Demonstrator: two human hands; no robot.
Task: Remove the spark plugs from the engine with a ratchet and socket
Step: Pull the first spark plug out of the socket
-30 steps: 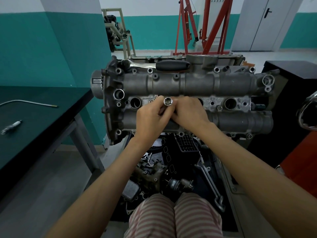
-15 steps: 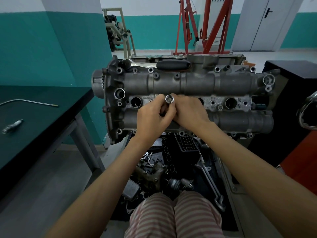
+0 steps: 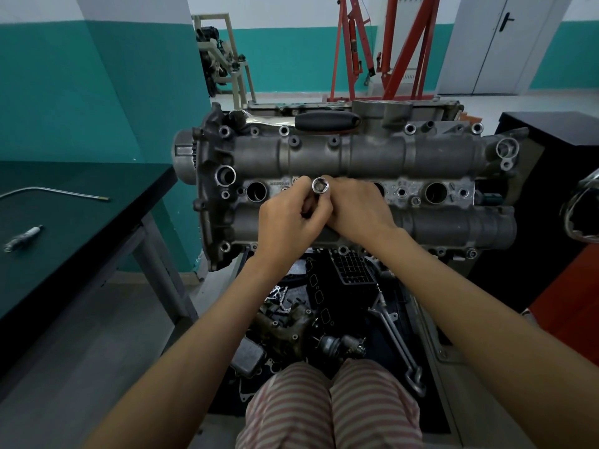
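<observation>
left hand and right hand pressed together at the centre of the engine, fingers of both curled round a chrome socket. socket mouth tilted up toward the camera, hex bore visible inside; lower body buried between the fingers, so impossible to tell whether seated in a plug well or on an extension. left thumb and forefinger closing on the socket from nine o'clock, right fingertips touching from three o'clock, right palm lying on the lower cam cover.

open plug well at nine o'clock of the hands, another at three o'clock; a third half covered by the right hand. ratchet lying along the top edge of the engine at twelve o'clock, black grip clear, head hard to make out. loose spark plug blurred on the dark counter far at nine o'clock, near a thin bent metal rod. stamped lettering on the head between the wells, too small to read. striped trousers at six o'clock, cut off by the frame; tangle of dark engine parts below, hard to separate.
</observation>
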